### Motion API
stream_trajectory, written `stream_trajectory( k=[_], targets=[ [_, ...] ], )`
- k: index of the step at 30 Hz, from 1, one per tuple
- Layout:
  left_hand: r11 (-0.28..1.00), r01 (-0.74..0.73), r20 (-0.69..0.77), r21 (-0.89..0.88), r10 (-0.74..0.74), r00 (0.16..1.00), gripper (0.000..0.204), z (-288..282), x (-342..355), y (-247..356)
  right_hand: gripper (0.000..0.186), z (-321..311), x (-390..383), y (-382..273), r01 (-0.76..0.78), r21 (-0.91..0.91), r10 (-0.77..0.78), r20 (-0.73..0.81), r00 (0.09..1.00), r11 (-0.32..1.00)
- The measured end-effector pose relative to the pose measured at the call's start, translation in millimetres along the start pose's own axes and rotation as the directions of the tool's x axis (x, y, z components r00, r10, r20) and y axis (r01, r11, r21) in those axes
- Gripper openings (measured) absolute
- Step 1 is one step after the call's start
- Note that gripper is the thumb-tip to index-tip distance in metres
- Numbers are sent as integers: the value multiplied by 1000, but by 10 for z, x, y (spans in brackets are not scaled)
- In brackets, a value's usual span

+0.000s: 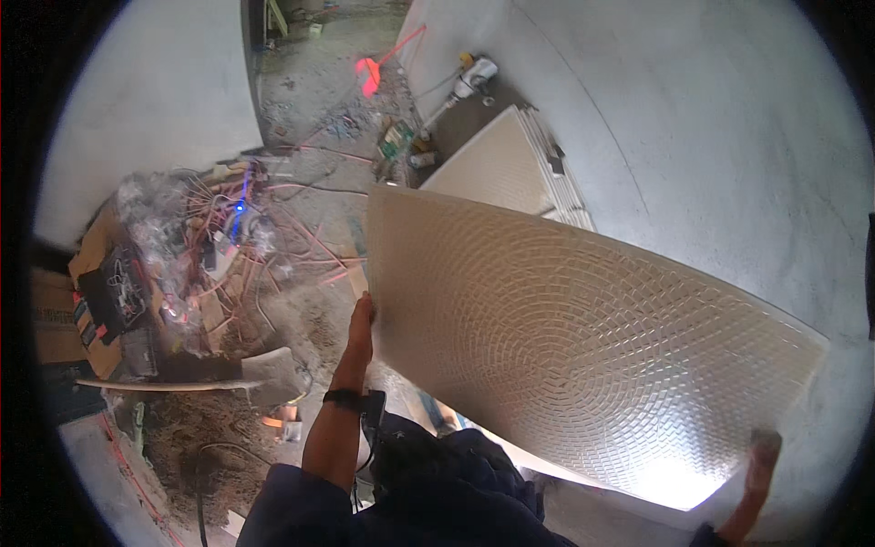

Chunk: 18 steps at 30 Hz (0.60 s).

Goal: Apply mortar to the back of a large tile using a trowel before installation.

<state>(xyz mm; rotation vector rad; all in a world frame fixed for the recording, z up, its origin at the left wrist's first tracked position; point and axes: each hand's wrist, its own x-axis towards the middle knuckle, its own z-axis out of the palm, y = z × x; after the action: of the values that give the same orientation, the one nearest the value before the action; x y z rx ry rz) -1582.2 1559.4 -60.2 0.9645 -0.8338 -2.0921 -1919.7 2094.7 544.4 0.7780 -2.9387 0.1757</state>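
I hold a large rectangular panel [547,319] in front of me, tilted, its shiny surface embossed with concentric arcs of small blocks. My left hand [363,314] grips its left edge; most of the fingers are out of sight behind the panel. At the right end, near the lower corner, my right hand [762,456] is closed on the other edge. Glare whitens the panel's lower right part. Beyond it, partly hidden, a stack of similar panels [501,164] leans by the right wall.
A white power tool [474,77] stands against the right wall [674,109]. Farther back lies a red broom [368,75]. On the left are tangled pipes and clear plastic [159,214], a shovel [273,374], a sand heap [182,428] and cardboard [96,242].
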Motion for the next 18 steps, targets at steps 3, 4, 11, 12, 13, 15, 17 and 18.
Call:
stream_trajectory(
  k=[3, 4, 11, 12, 13, 15, 17, 18],
  targets=[
    [963, 239, 21, -125, -238, 971, 61, -45, 7, 629, 49, 831, 152, -165, -125, 543, 284, -220, 933, 831],
    [967, 224, -10, -123, -227, 974, 61, -219, -24, 754, 50, 1088, 260, -495, -66, 550, 217, -215, 952, 832],
    [917, 229, -289, 328, -133, 948, 63, -934, 280, 1310, 57, 2428, 997, -984, -250, 736, 383, -13, 924, 629],
    [920, 183, -294, 347, -79, 952, 62, -1007, 371, 1394, 57, 2597, 1156, -1083, -256, 743, 375, 8, 927, 618],
    [958, 195, -284, 210, -131, 950, 57, -1087, 432, 1494, 55, 2773, 1319, -1193, -175, 770, 333, -51, 942, 613],
    [963, 161, -321, 216, -86, 943, 53, -1150, 670, 1737, 54, 3053, 1669, -1399, -97, 803, 291, -98, 952, 589],
    [967, 108, -350, 230, -22, 937, 49, -1220, 989, 1996, 53, 3316, 2126, -1582, -57, 772, 265, -147, 953, 633],
    [954, 39, -373, 299, 80, 924, 49, -1278, 1187, 2070, 53, 3400, 2502, -1710, -44, 793, 256, -142, 956, 607]
  ],
)
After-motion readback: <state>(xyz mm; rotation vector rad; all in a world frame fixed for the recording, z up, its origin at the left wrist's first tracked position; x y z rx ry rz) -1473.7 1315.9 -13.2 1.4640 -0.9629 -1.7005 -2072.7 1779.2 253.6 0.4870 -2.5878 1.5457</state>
